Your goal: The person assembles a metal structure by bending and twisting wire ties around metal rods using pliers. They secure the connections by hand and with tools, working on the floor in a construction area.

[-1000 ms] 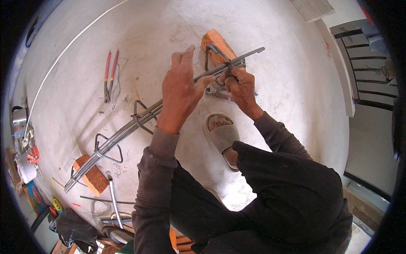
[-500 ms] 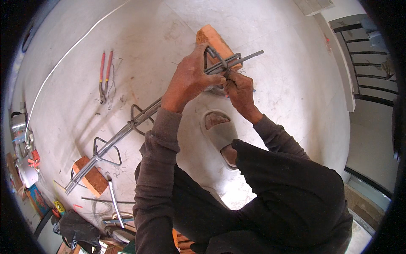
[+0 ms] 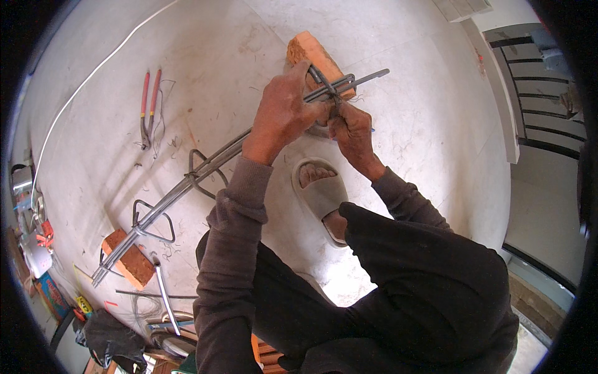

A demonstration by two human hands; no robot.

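Observation:
A bundle of long steel rebars (image 3: 163,204) runs from lower left to upper centre, with bent wire-like stirrups (image 3: 198,173) around it. Near its far end, my left hand (image 3: 283,115) is closed around the bars and the end stirrup (image 3: 317,76). My right hand (image 3: 353,136) pinches thin dark tie wire (image 3: 337,100) where that stirrup crosses the bars; its fingertips are partly hidden. One orange brick (image 3: 317,55) lies under the far end of the bundle, another brick (image 3: 132,265) under the near left end.
Red-handled pincers (image 3: 147,112) lie on the pale floor beside loose wire. A metal bar (image 3: 166,299) and coiled wire (image 3: 144,306) sit at lower left, near a dark cloth bag (image 3: 112,336). My sandalled foot (image 3: 321,193) stands below the hands. Black railings (image 3: 548,96) are at right.
Both hands stay at the same crossing of stirrup and bars. My right fingers have shifted slightly at the wire, and the whole view has moved a little.

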